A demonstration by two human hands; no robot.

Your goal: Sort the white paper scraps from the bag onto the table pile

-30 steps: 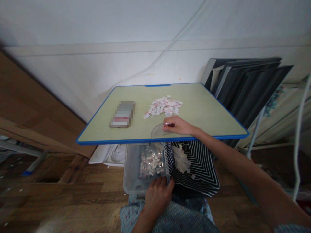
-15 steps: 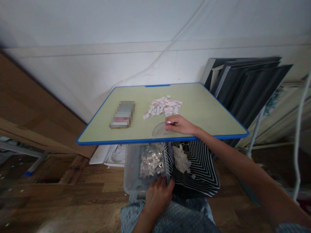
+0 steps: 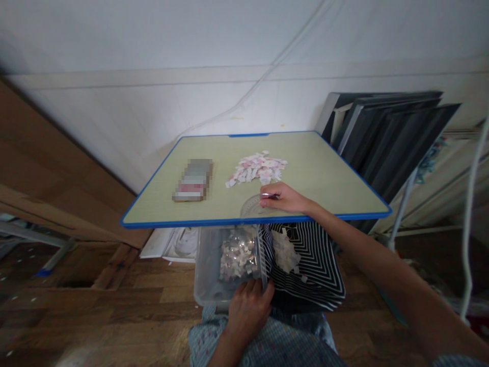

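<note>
My right hand is closed around a slim, shiny metallic thing, too small to identify. Beneath its fingers lies a clear protractor at the table's front edge, partly covered by the hand. Just beyond is a pile of small torn white and pink paper pieces. Below the tabletop, my left hand has its fingers curled over the near rim of a translucent plastic bin. More paper scraps sit inside that bin, under something clear and glossy.
A blurred-out rectangular block rests left on the blue-edged table. Beside the bin, a black-and-white striped cloth holds more scraps. Dark panels lean at right; a cardboard box stands left. A cable runs along the wall.
The protractor has shifted slightly towards the front edge and right. My right hand stays almost in place above it. My left hand has not visibly moved.
</note>
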